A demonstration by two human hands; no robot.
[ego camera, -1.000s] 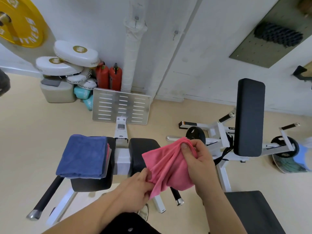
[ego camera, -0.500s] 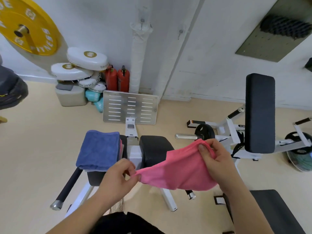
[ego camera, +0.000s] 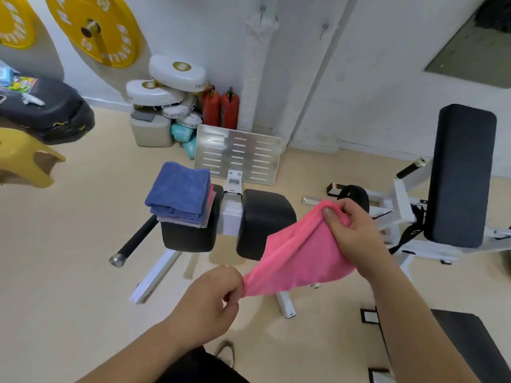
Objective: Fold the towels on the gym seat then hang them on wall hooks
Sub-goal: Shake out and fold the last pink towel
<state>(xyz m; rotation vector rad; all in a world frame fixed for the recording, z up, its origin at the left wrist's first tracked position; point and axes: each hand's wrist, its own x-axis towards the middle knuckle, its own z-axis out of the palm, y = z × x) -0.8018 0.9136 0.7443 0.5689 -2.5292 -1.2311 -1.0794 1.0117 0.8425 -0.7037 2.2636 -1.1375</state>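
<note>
A pink towel (ego camera: 297,255) is stretched in the air between my two hands. My left hand (ego camera: 210,302) pinches its lower left corner. My right hand (ego camera: 354,230) grips its upper right edge. The towel hangs in front of the right black seat pad (ego camera: 262,214) of the gym machine. On the left seat pad (ego camera: 188,239) lies a stack of folded towels with a blue towel (ego camera: 179,192) on top and pinkish ones under it. Two wall hooks (ego camera: 262,9) (ego camera: 325,27) stick out of the white wall above.
A metal footplate (ego camera: 237,153) stands behind the seat. Red extinguishers (ego camera: 221,109), white pads (ego camera: 166,87) and yellow weight plates (ego camera: 94,26) line the wall. A black upright bench pad (ego camera: 461,172) is on the right. A yellow stool (ego camera: 25,158) and a black bag (ego camera: 47,109) are at left.
My left hand has pulled the pink towel's corner down and to the left, stretching the cloth out. The view has shifted so the seat and wall sit further right and the hooks show.
</note>
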